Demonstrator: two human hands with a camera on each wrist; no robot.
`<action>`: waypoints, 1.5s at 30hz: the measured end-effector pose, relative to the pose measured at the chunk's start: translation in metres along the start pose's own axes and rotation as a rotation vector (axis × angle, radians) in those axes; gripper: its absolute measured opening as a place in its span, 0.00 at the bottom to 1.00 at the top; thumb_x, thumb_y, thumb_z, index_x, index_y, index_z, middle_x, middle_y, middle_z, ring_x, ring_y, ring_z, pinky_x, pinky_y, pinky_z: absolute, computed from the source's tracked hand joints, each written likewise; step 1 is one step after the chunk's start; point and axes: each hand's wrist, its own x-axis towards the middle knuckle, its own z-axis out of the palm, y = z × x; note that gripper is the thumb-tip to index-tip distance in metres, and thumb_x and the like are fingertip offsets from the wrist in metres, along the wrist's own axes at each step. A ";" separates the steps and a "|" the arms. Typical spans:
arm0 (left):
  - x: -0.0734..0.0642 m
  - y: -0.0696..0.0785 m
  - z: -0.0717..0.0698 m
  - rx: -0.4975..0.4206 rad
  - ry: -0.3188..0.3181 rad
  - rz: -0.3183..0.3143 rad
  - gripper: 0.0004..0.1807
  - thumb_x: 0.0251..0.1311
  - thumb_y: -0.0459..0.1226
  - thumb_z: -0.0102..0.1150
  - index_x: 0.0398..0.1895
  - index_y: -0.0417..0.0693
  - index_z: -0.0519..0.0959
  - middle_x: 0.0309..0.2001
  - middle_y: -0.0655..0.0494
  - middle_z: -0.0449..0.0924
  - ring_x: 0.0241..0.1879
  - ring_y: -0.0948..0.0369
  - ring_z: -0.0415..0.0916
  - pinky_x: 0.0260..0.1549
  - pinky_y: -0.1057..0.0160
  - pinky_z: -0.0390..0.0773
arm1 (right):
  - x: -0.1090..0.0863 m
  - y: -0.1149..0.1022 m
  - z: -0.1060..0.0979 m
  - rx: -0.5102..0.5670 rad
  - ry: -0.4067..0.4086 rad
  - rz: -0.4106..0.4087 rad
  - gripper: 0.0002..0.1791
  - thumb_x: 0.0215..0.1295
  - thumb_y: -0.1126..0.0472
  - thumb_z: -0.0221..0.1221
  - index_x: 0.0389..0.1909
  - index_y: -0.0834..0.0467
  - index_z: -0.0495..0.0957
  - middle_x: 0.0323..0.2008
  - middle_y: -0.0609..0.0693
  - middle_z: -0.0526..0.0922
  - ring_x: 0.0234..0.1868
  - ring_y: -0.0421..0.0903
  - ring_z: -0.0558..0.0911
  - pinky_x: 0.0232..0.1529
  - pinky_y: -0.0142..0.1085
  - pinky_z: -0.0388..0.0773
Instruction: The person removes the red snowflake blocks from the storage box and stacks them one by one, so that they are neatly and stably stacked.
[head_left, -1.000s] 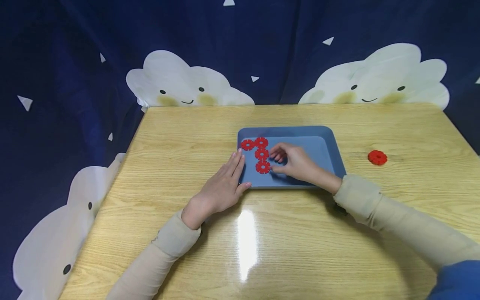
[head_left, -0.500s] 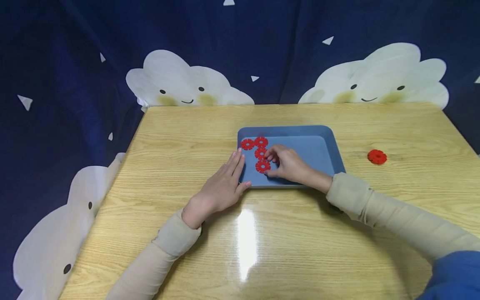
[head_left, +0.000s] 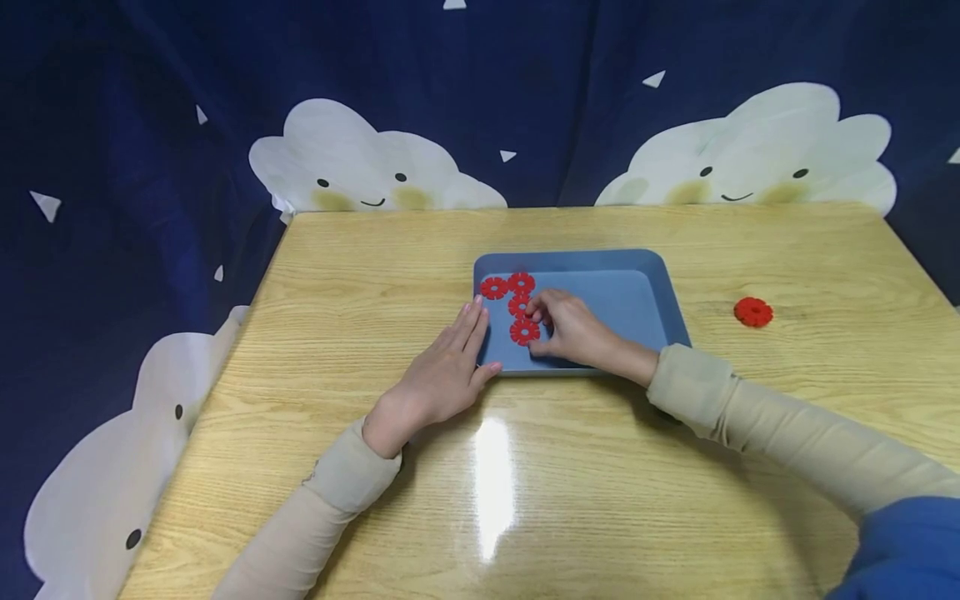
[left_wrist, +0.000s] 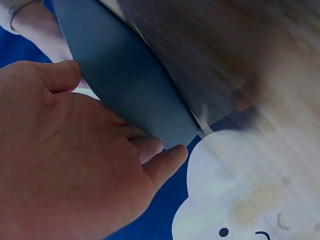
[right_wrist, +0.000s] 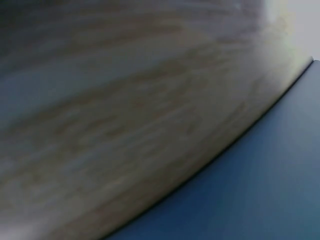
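Several red notched snowflake discs lie joined in a hooked row on the left side of a blue tray point(head_left: 622, 296). My right hand point(head_left: 573, 327) reaches in from the right. Its thumb and curled fingers pinch the right edge of the nearest snowflake disc point(head_left: 523, 332), while the fingertips partly cover the snowflake disc point(head_left: 517, 305) behind it. Against the tray's left wall rests my left hand point(head_left: 442, 375), its fingers straight and together. In the left wrist view, the thumb and fingertips of that hand touch the blue wall point(left_wrist: 130, 85). The right wrist view leaves the fingers out.
A separate red piece, perhaps stacked discs point(head_left: 753, 312), lies on the wooden table point(head_left: 360, 292) to the right of the tray. Behind the table hangs a dark blue curtain point(head_left: 555, 75) with white smiling clouds.
My right hand has moved left, from beside the row of discs onto its nearest disc, with the fingers closing in. The left hand keeps its place at the tray.
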 end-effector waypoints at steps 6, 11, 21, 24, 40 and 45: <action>-0.001 0.001 -0.001 -0.008 -0.002 0.000 0.40 0.76 0.54 0.33 0.78 0.39 0.36 0.78 0.49 0.22 0.76 0.56 0.23 0.72 0.55 0.41 | 0.000 0.000 0.001 -0.016 0.000 -0.022 0.25 0.43 0.64 0.74 0.42 0.67 0.76 0.36 0.56 0.80 0.37 0.49 0.77 0.38 0.39 0.77; 0.000 0.001 0.000 -0.005 -0.010 -0.003 0.40 0.76 0.54 0.32 0.78 0.40 0.35 0.78 0.49 0.21 0.76 0.57 0.22 0.72 0.55 0.41 | -0.001 0.000 0.001 -0.013 -0.007 -0.030 0.25 0.44 0.64 0.74 0.43 0.66 0.76 0.35 0.55 0.79 0.37 0.49 0.76 0.39 0.39 0.76; 0.001 0.000 0.001 0.000 -0.014 -0.002 0.41 0.76 0.55 0.32 0.78 0.41 0.33 0.77 0.50 0.20 0.75 0.57 0.21 0.72 0.56 0.40 | -0.004 0.001 -0.005 0.028 -0.011 -0.030 0.24 0.46 0.66 0.73 0.45 0.67 0.76 0.37 0.54 0.81 0.36 0.47 0.79 0.40 0.39 0.80; 0.000 0.001 0.001 -0.002 -0.010 0.000 0.41 0.76 0.55 0.32 0.78 0.41 0.34 0.77 0.50 0.20 0.75 0.57 0.21 0.72 0.56 0.40 | -0.006 0.002 -0.010 0.044 -0.016 -0.007 0.25 0.46 0.66 0.73 0.46 0.67 0.76 0.38 0.55 0.80 0.37 0.47 0.79 0.40 0.40 0.79; -0.002 0.001 0.001 0.002 -0.008 -0.004 0.40 0.76 0.55 0.32 0.78 0.40 0.34 0.78 0.50 0.21 0.75 0.57 0.21 0.72 0.56 0.40 | -0.026 0.017 -0.057 0.037 0.055 0.041 0.23 0.48 0.70 0.70 0.46 0.68 0.75 0.37 0.55 0.80 0.36 0.48 0.78 0.39 0.40 0.78; -0.002 0.001 0.001 -0.005 -0.003 0.000 0.40 0.77 0.54 0.32 0.78 0.40 0.35 0.78 0.49 0.21 0.76 0.56 0.22 0.72 0.55 0.41 | -0.034 0.027 -0.073 -0.018 0.135 0.029 0.22 0.48 0.71 0.70 0.45 0.68 0.76 0.34 0.54 0.80 0.33 0.47 0.77 0.34 0.34 0.75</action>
